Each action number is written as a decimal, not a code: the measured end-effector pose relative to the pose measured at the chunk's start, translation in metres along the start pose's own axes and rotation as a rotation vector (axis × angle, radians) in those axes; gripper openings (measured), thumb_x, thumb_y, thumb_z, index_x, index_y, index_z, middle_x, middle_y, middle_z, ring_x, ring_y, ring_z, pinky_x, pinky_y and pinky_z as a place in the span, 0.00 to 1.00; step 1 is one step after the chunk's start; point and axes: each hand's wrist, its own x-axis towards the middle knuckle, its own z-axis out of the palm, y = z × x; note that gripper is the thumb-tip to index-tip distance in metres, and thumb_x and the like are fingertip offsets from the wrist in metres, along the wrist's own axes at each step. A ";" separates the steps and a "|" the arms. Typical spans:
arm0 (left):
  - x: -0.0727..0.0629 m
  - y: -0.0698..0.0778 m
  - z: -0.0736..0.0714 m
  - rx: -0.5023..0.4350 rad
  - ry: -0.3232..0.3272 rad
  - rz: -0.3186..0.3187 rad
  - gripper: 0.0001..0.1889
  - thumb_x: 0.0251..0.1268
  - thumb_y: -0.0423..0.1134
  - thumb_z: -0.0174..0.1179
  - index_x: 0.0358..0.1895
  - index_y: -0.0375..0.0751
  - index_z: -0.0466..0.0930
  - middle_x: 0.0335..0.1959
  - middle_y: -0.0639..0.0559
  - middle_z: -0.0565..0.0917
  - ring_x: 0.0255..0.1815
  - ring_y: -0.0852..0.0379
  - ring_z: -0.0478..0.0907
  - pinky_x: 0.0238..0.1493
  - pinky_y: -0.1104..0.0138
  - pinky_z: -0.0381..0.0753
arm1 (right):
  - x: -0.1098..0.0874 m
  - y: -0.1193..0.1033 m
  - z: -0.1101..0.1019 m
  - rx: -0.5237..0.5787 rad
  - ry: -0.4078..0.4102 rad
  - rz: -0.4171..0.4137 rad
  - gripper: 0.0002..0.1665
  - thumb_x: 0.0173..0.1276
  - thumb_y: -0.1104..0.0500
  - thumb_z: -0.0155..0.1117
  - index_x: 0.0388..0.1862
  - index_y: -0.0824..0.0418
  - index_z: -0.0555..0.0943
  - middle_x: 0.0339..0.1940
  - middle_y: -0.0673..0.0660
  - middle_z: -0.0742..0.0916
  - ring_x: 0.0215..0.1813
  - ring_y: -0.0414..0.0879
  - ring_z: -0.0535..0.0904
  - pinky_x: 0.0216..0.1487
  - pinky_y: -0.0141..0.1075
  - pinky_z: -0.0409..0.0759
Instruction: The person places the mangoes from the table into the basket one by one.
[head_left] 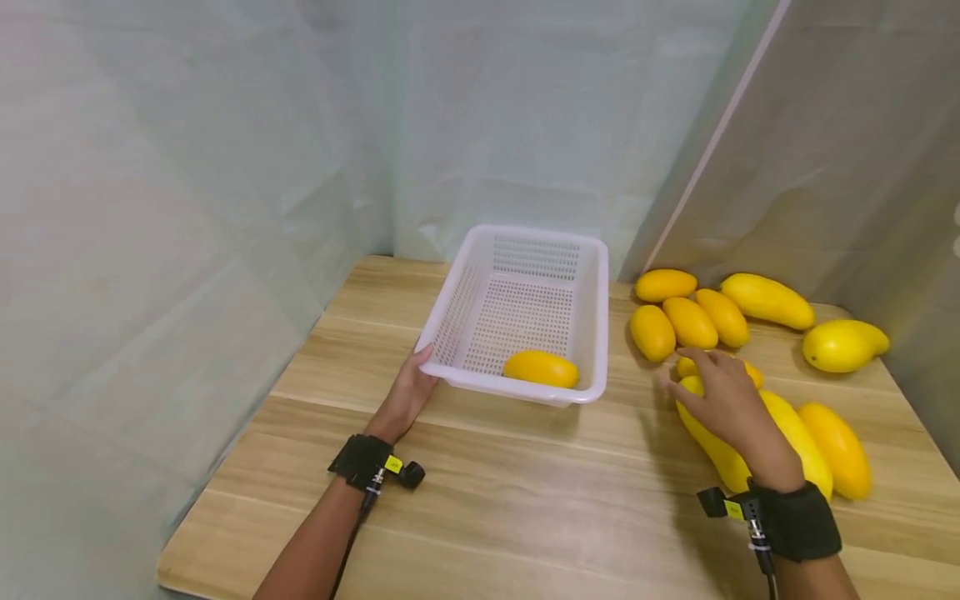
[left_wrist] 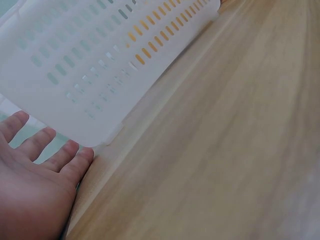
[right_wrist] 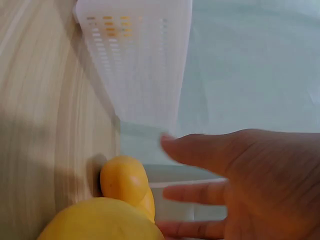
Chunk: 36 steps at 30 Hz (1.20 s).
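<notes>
Mangoes [head_left: 690, 323] are lying in a loose spread on the right side of the bench [head_left: 487, 500], some small and orange-yellow, others larger and paler; one mango [head_left: 542, 368] is resting inside the white basket [head_left: 602, 325], by its near wall. Above the nearer group, the right hand [head_left: 723, 400] is hovering with its fingers loose and parted, thumb standing away, gripping nothing that shows. The left hand [head_left: 408, 390] is holding the basket at its near left corner, thumb at the rim, the other fingers lying against the outside. The skins are looking smooth and faintly glossy, so I am expecting some slip, and the rounded shapes are suggesting a roll if pressed off-centre. Small ones are probably weighing little and suiting a hold across the middle; larger ones are calling for a wider grip round the thickest part. I am guessing at firm flesh (a ripe one would be bruising under a hard squeeze). The basket is seeming light and slightly springy, its rim offering the surest hold.
</notes>
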 end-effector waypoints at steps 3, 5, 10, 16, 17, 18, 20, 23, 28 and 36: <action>0.000 0.001 0.000 -0.001 0.001 -0.001 0.29 0.68 0.54 0.39 0.71 0.60 0.46 0.70 0.52 0.48 0.68 0.53 0.44 0.63 0.59 0.41 | -0.001 0.003 -0.002 -0.023 -0.074 0.067 0.47 0.59 0.33 0.53 0.62 0.69 0.63 0.56 0.77 0.62 0.52 0.71 0.56 0.47 0.61 0.53; -0.001 0.001 0.000 -0.003 0.002 -0.001 0.29 0.67 0.54 0.39 0.71 0.60 0.46 0.71 0.52 0.47 0.68 0.52 0.44 0.63 0.58 0.41 | -0.002 0.004 -0.003 -0.033 -0.096 0.085 0.46 0.58 0.35 0.56 0.62 0.69 0.63 0.55 0.77 0.62 0.50 0.70 0.56 0.46 0.60 0.54; -0.001 0.000 0.000 -0.011 0.001 -0.002 0.29 0.67 0.55 0.40 0.70 0.61 0.47 0.71 0.52 0.46 0.68 0.52 0.44 0.63 0.59 0.41 | -0.003 0.007 -0.007 -0.058 -0.121 0.110 0.38 0.56 0.48 0.66 0.58 0.69 0.65 0.51 0.76 0.63 0.47 0.68 0.57 0.43 0.58 0.57; -0.001 0.000 0.003 -0.023 -0.011 0.002 0.28 0.69 0.51 0.37 0.71 0.58 0.44 0.71 0.51 0.45 0.68 0.52 0.43 0.63 0.58 0.40 | -0.005 0.009 -0.009 -0.074 -0.189 0.118 0.38 0.52 0.48 0.69 0.56 0.68 0.68 0.48 0.74 0.65 0.47 0.69 0.58 0.39 0.60 0.60; 0.000 0.000 0.003 -0.024 -0.017 0.007 0.28 0.70 0.51 0.36 0.71 0.58 0.44 0.71 0.50 0.45 0.68 0.52 0.43 0.63 0.58 0.40 | -0.006 0.010 -0.009 -0.071 -0.198 0.119 0.39 0.51 0.48 0.70 0.56 0.68 0.68 0.48 0.74 0.65 0.48 0.69 0.58 0.38 0.60 0.61; 0.001 0.000 0.003 -0.026 -0.022 0.014 0.28 0.70 0.51 0.36 0.71 0.57 0.44 0.71 0.50 0.45 0.68 0.52 0.43 0.63 0.58 0.40 | -0.006 0.011 -0.010 -0.065 -0.203 0.121 0.39 0.51 0.48 0.70 0.56 0.67 0.68 0.48 0.74 0.65 0.48 0.70 0.58 0.38 0.60 0.62; 0.002 0.000 0.003 -0.032 -0.024 0.020 0.28 0.70 0.51 0.36 0.71 0.57 0.45 0.71 0.48 0.46 0.68 0.50 0.43 0.63 0.57 0.40 | -0.006 0.012 -0.009 -0.052 -0.217 0.122 0.39 0.50 0.48 0.71 0.55 0.67 0.69 0.48 0.74 0.65 0.48 0.70 0.58 0.38 0.58 0.64; 0.001 -0.001 0.002 -0.031 -0.011 0.011 0.28 0.69 0.51 0.37 0.71 0.57 0.45 0.70 0.48 0.46 0.68 0.50 0.44 0.63 0.57 0.40 | -0.007 0.014 -0.007 -0.045 -0.246 0.122 0.42 0.47 0.48 0.73 0.56 0.67 0.68 0.46 0.73 0.66 0.47 0.68 0.60 0.37 0.56 0.66; -0.002 -0.003 0.000 -0.009 0.021 -0.014 0.30 0.67 0.54 0.40 0.71 0.58 0.44 0.70 0.51 0.48 0.68 0.52 0.46 0.63 0.57 0.42 | -0.006 0.014 -0.005 -0.061 -0.302 0.128 0.47 0.44 0.45 0.74 0.58 0.67 0.65 0.45 0.72 0.68 0.43 0.64 0.65 0.37 0.54 0.67; -0.001 -0.002 -0.001 0.005 0.010 -0.013 0.30 0.67 0.54 0.40 0.71 0.59 0.45 0.70 0.51 0.47 0.68 0.52 0.45 0.63 0.57 0.41 | -0.006 0.013 -0.002 -0.053 -0.337 0.135 0.49 0.46 0.46 0.73 0.60 0.68 0.63 0.47 0.73 0.69 0.42 0.61 0.68 0.39 0.53 0.68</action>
